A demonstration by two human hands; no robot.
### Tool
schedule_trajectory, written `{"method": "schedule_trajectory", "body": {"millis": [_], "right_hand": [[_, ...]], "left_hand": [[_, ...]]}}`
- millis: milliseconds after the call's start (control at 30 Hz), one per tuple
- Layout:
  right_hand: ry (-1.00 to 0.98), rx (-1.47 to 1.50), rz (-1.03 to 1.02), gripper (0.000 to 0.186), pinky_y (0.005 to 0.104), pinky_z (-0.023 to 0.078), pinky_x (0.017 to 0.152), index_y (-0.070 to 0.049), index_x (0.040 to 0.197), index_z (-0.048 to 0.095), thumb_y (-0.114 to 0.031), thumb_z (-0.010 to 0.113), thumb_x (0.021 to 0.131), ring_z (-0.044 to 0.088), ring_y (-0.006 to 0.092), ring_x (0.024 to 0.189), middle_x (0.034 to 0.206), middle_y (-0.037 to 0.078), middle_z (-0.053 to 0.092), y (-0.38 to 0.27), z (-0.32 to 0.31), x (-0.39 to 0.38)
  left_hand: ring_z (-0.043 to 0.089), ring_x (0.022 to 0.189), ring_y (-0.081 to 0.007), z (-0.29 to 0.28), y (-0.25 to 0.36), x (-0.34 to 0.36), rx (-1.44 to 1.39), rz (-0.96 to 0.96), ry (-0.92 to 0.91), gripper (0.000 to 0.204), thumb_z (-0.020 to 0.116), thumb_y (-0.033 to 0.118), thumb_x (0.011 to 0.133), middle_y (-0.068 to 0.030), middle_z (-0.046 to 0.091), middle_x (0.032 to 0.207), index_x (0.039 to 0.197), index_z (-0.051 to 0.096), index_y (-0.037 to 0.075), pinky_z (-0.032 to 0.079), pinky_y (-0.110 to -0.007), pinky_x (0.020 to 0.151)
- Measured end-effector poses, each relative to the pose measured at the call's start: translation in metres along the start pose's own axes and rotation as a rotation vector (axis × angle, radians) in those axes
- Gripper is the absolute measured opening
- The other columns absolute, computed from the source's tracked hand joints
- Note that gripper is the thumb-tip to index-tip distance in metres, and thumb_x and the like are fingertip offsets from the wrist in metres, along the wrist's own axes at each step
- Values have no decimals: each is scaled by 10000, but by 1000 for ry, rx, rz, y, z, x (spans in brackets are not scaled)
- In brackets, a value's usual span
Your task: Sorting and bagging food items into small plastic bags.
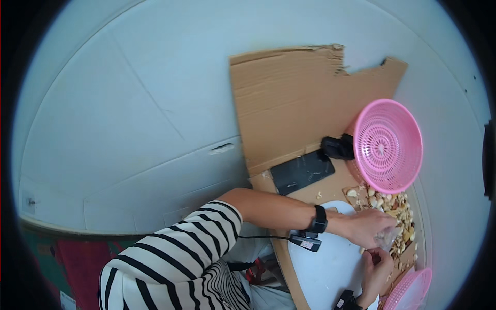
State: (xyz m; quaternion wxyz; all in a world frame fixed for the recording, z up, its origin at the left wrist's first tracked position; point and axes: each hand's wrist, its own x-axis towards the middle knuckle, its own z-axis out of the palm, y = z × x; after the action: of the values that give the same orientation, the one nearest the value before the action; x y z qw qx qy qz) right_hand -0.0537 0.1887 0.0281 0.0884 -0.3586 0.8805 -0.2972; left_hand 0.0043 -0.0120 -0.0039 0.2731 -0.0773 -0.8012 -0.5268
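My left hand (369, 227) reaches in from the left over a white board (320, 263), its fingers bent down at the edge of a pile of garlic cloves (403, 214). A blurred, see-through scrap (386, 238) shows at its fingertips; what the fingers hold cannot be made out. Just nearer, my right hand (377, 271) is curled with thumb and fingers brought together, close to the left one. Anything in that pinch is too small to name. A pale clove (361, 250) shows beside the right fingertips. Both wrists wear black straps with small devices.
A pink plastic basket (388, 147) stands tilted behind the pile, and another pink basket (408, 292) sits at the near right. A black phone-like slab (302, 171) and a black object (338, 147) lie on cardboard. An upright cardboard sheet (305, 98) leans against the white wall (129, 103).
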Motion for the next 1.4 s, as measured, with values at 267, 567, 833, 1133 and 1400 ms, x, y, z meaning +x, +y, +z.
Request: {"method": "schedule_trajectory", "body": {"millis": [267, 567, 833, 1133, 1400], "right_hand": [[22, -201, -104, 100, 399, 512, 655, 93, 918, 733, 1, 722, 883, 651, 260, 641, 733, 161, 694, -13, -3, 1], [505, 426, -174, 42, 254, 423, 679, 21, 932, 664, 26, 705, 940, 541, 91, 733, 792, 9, 618, 2, -20, 3], [283, 250, -361, 111, 256, 452, 726, 35, 1014, 704, 91, 723, 920, 570, 107, 824, 955, 42, 672, -11, -17, -2], [310, 176, -329, 120, 273, 510, 757, 19, 1032, 783, 23, 797, 913, 670, 162, 840, 934, 82, 748, -25, -18, 2], [336, 159, 125, 113, 286, 552, 665, 47, 1010, 785, -52, 774, 957, 688, 118, 692, 794, 77, 767, 5, -36, 4]], "left_hand": [[688, 836, -450, -2, 0, -1, 17, 20, 26, 332, 785, 119, 712, -193, 673, 866, 947, 579, 6, 508, -541, 712], [701, 883, -429, -2, -2, -6, 62, 48, -35, 331, 770, 107, 707, -177, 693, 894, 981, 605, 17, 526, -526, 743], [699, 888, -430, 0, 0, -5, 116, 201, -108, 343, 774, 89, 697, -174, 686, 918, 994, 615, 23, 535, -533, 761], [686, 789, -333, -8, 3, -3, 76, 76, -161, 368, 819, 121, 782, -121, 667, 874, 1102, 671, 16, 539, -444, 705], [547, 958, -115, -15, -3, 0, -288, -169, 8, 334, 793, 211, 949, -16, 566, 1068, 1151, 593, 38, 471, -300, 868]]}}
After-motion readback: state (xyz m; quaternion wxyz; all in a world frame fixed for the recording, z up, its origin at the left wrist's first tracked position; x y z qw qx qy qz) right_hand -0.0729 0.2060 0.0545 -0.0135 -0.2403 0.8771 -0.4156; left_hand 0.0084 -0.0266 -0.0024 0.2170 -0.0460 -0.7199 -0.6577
